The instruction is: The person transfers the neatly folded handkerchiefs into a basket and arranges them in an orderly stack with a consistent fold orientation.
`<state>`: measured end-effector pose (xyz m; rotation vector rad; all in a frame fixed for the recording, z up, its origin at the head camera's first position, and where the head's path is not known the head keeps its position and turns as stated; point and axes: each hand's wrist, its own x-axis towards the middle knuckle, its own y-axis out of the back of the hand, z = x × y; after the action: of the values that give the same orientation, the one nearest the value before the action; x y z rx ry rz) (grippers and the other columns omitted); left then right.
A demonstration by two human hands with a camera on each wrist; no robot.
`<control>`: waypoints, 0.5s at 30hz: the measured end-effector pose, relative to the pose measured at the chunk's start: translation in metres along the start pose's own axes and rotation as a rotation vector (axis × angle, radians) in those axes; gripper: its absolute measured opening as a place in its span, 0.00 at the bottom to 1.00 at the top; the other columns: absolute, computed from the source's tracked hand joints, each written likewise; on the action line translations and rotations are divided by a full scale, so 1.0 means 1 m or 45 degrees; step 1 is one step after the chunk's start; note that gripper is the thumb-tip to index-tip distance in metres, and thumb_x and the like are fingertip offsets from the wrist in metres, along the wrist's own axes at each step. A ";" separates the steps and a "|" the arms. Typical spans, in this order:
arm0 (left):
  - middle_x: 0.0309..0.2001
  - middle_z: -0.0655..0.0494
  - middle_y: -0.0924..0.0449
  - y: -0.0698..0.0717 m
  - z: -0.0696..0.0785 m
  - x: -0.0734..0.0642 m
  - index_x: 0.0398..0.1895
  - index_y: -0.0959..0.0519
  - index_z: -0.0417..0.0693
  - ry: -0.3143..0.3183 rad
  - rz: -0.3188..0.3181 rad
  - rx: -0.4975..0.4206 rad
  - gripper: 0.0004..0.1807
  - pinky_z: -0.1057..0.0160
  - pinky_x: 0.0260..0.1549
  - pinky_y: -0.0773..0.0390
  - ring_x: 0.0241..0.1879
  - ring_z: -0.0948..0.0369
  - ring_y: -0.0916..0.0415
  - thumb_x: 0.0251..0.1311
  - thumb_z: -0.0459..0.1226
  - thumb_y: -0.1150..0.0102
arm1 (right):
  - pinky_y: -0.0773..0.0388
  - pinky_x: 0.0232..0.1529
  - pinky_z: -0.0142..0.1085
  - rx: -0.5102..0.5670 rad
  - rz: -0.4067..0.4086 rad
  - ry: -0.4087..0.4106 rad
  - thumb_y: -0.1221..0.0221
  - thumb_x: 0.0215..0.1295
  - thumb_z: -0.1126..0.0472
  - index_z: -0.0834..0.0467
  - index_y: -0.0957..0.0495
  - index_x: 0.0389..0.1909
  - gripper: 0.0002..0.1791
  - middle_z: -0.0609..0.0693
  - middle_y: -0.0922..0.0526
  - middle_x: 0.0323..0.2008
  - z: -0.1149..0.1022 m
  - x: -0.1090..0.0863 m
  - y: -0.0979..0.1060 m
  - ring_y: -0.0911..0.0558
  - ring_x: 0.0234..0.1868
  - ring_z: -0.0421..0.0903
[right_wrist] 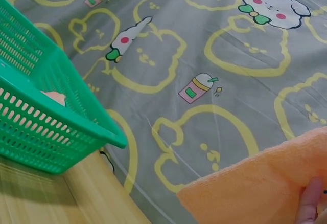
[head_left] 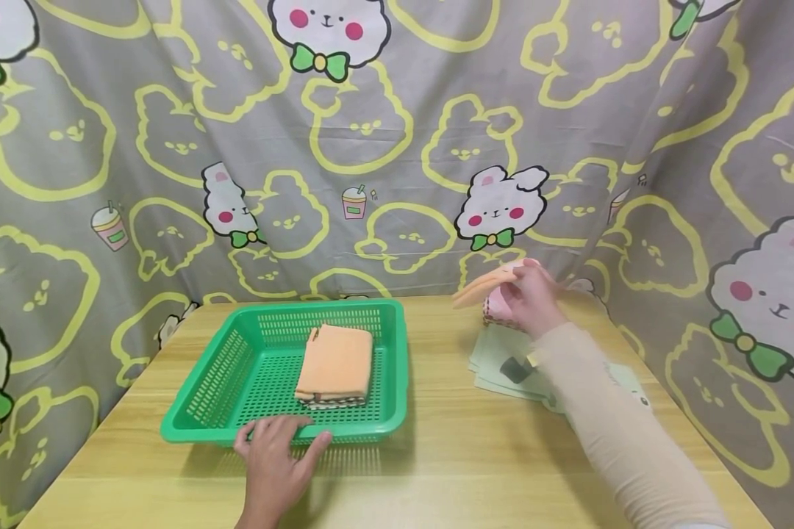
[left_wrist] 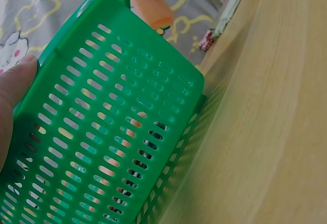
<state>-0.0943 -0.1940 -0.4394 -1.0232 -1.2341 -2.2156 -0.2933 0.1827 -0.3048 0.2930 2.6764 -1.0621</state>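
Observation:
My left hand point(head_left: 274, 455) grips the near rim of a green plastic basket point(head_left: 397, 367), fingers over the edge; its thumb point(left_wrist: 20, 81) shows at the rim in the left wrist view. Inside the basket lies a folded orange towel point(head_left: 336, 360) with a checked edge along its bottom. Raised at the right, my right hand point(head_left: 536, 301) pinches another folded orange towel point(head_left: 479, 286). That towel point(right_wrist: 260, 188) fills the lower right of the right wrist view, a finger lying on it. Pink cloth point(head_left: 498, 307) with a patterned edge shows behind the hand, partly hidden.
Pale green folded cloths point(head_left: 496, 360) lie on the wooden table point(head_left: 450, 455) under the right forearm, which hides part of them. A grey curtain point(head_left: 410, 132) with cartoon prints hangs behind the table and along its sides.

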 end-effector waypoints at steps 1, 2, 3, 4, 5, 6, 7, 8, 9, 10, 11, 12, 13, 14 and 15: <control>0.31 0.51 0.17 0.000 0.000 0.000 0.30 0.19 0.46 -0.001 0.001 -0.001 0.21 0.35 0.49 0.52 0.37 0.52 0.29 0.53 0.55 0.34 | 0.28 0.49 0.28 0.002 0.000 -0.003 0.56 0.72 0.69 0.43 0.47 0.73 0.33 0.50 0.47 0.70 0.001 0.000 -0.001 0.32 0.50 0.43; 0.31 0.51 0.17 0.000 0.000 0.000 0.30 0.19 0.46 -0.002 0.002 -0.001 0.21 0.35 0.49 0.52 0.37 0.52 0.29 0.53 0.55 0.34 | 0.28 0.48 0.28 -0.008 0.004 -0.001 0.56 0.72 0.69 0.44 0.47 0.73 0.32 0.50 0.46 0.69 0.002 0.000 -0.002 0.32 0.50 0.43; 0.31 0.51 0.17 0.000 0.000 0.000 0.30 0.19 0.46 -0.002 0.002 -0.002 0.21 0.35 0.49 0.52 0.37 0.52 0.29 0.53 0.55 0.35 | 0.28 0.48 0.28 -0.008 0.007 -0.004 0.56 0.72 0.69 0.43 0.46 0.73 0.32 0.50 0.44 0.68 0.003 0.000 -0.003 0.32 0.50 0.43; 0.31 0.51 0.17 0.000 0.000 0.000 0.30 0.19 0.46 -0.003 0.003 -0.003 0.21 0.35 0.49 0.52 0.37 0.52 0.29 0.53 0.55 0.34 | 0.28 0.48 0.29 -0.010 0.014 -0.004 0.56 0.72 0.69 0.44 0.45 0.72 0.31 0.50 0.42 0.66 0.004 0.000 -0.004 0.32 0.50 0.43; 0.31 0.51 0.17 0.000 0.000 0.000 0.30 0.19 0.46 -0.004 0.004 -0.004 0.21 0.35 0.49 0.52 0.37 0.52 0.29 0.53 0.55 0.34 | 0.28 0.47 0.29 -0.010 0.022 -0.006 0.55 0.72 0.69 0.44 0.44 0.72 0.31 0.50 0.40 0.64 0.005 0.000 -0.005 0.31 0.50 0.43; 0.31 0.51 0.17 0.000 0.000 0.000 0.30 0.19 0.46 -0.004 0.004 -0.004 0.21 0.36 0.49 0.52 0.37 0.52 0.29 0.53 0.55 0.34 | 0.27 0.47 0.29 -0.006 0.031 -0.007 0.55 0.71 0.70 0.44 0.43 0.71 0.30 0.50 0.38 0.61 0.006 0.001 -0.006 0.31 0.49 0.44; 0.31 0.51 0.17 0.000 0.000 0.000 0.30 0.19 0.46 -0.005 0.004 -0.004 0.20 0.36 0.48 0.52 0.36 0.52 0.29 0.53 0.55 0.34 | 0.27 0.46 0.29 0.006 0.040 -0.012 0.54 0.71 0.70 0.44 0.42 0.70 0.30 0.49 0.37 0.58 0.007 0.001 -0.007 0.30 0.49 0.44; 0.31 0.51 0.17 0.000 0.000 0.000 0.30 0.19 0.46 -0.005 0.005 -0.003 0.20 0.36 0.48 0.52 0.36 0.52 0.29 0.52 0.54 0.34 | 0.26 0.45 0.29 0.002 0.047 -0.008 0.54 0.70 0.70 0.45 0.41 0.70 0.30 0.49 0.36 0.56 0.008 0.001 -0.008 0.30 0.49 0.44; 0.31 0.51 0.17 0.000 0.000 0.000 0.30 0.19 0.46 -0.004 0.004 -0.003 0.20 0.36 0.48 0.52 0.36 0.52 0.29 0.52 0.54 0.34 | 0.26 0.44 0.29 0.007 0.053 -0.007 0.54 0.70 0.71 0.45 0.41 0.69 0.30 0.49 0.35 0.55 0.010 0.000 -0.010 0.30 0.48 0.44; 0.31 0.51 0.17 0.000 0.000 0.000 0.30 0.19 0.46 -0.004 0.004 -0.002 0.20 0.36 0.48 0.52 0.36 0.52 0.29 0.52 0.54 0.33 | 0.26 0.44 0.29 0.008 0.061 -0.003 0.54 0.69 0.71 0.46 0.40 0.69 0.30 0.49 0.35 0.54 0.011 0.000 -0.011 0.30 0.48 0.45; 0.31 0.52 0.17 0.000 0.000 0.000 0.30 0.19 0.46 -0.003 0.003 -0.001 0.20 0.36 0.48 0.52 0.36 0.52 0.29 0.52 0.54 0.33 | 0.26 0.43 0.28 0.009 0.063 -0.001 0.53 0.69 0.72 0.46 0.40 0.69 0.30 0.49 0.35 0.54 0.012 0.000 -0.012 0.30 0.48 0.45; 0.31 0.52 0.17 0.000 0.000 0.000 0.30 0.19 0.46 -0.002 0.001 -0.001 0.20 0.36 0.48 0.52 0.37 0.52 0.29 0.51 0.54 0.33 | 0.26 0.43 0.28 0.019 0.061 -0.003 0.53 0.69 0.72 0.47 0.40 0.69 0.30 0.49 0.36 0.55 0.013 -0.001 -0.014 0.30 0.48 0.45; 0.31 0.52 0.17 0.000 0.000 0.000 0.30 0.19 0.46 -0.001 0.000 0.000 0.20 0.36 0.48 0.52 0.37 0.52 0.29 0.51 0.53 0.33 | 0.25 0.42 0.28 0.021 0.058 -0.002 0.53 0.69 0.72 0.47 0.40 0.69 0.31 0.49 0.36 0.56 0.013 -0.001 -0.015 0.30 0.48 0.45; 0.31 0.52 0.17 0.001 0.000 0.000 0.30 0.19 0.46 0.001 -0.001 0.000 0.20 0.36 0.48 0.52 0.37 0.52 0.29 0.51 0.53 0.33 | 0.25 0.42 0.28 0.016 0.054 0.000 0.53 0.69 0.72 0.47 0.40 0.69 0.30 0.49 0.36 0.56 0.014 -0.002 -0.016 0.30 0.48 0.45; 0.31 0.52 0.17 0.001 0.000 0.000 0.30 0.19 0.46 0.001 -0.002 0.000 0.20 0.36 0.48 0.52 0.37 0.52 0.29 0.51 0.53 0.33 | 0.25 0.42 0.28 0.019 0.051 0.000 0.53 0.68 0.72 0.48 0.39 0.69 0.30 0.49 0.37 0.57 0.015 -0.002 -0.018 0.30 0.48 0.45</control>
<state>-0.0938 -0.1944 -0.4390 -1.0212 -1.2354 -2.2171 -0.2935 0.1592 -0.3033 0.3473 2.6523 -1.0703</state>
